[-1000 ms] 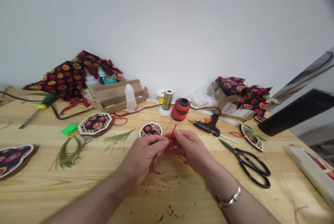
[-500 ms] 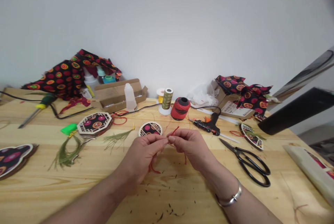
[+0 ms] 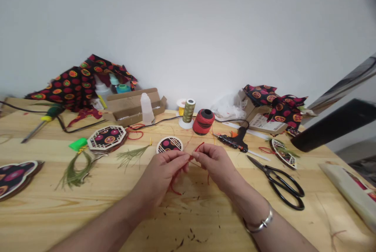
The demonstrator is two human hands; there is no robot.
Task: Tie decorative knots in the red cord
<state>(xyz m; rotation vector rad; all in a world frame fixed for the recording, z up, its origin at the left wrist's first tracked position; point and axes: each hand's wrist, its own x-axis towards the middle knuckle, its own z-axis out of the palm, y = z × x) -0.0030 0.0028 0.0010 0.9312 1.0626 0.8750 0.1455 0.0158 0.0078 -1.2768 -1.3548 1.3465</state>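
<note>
Between my hands runs a red cord (image 3: pixel 175 192), its loose ends hanging below the fingers and one tip sticking up on the right. My left hand (image 3: pixel 169 168) pinches the cord between thumb and forefinger. My right hand (image 3: pixel 214 164) pinches another part of it close by, a small gap between the fingertips. Just beyond the left fingers lies a round wooden-framed ornament (image 3: pixel 169 144) with patterned fabric, partly covered by the hand. A spool of red thread (image 3: pixel 203 121) stands behind, beside a cone of olive thread (image 3: pixel 188 111).
Black-handled scissors (image 3: pixel 279 181) and a hot glue gun (image 3: pixel 235 141) lie to the right. At left are an octagonal ornament (image 3: pixel 107 139), green tassels (image 3: pixel 76 170) and a screwdriver (image 3: pixel 42 123). A cardboard box (image 3: pixel 132 107) and a white bottle (image 3: pixel 147 109) stand near the wall.
My fingertips have drawn slightly apart, the right hand shifting a little to the right with the cord. More red cord shows between them; things on the table stay put.
</note>
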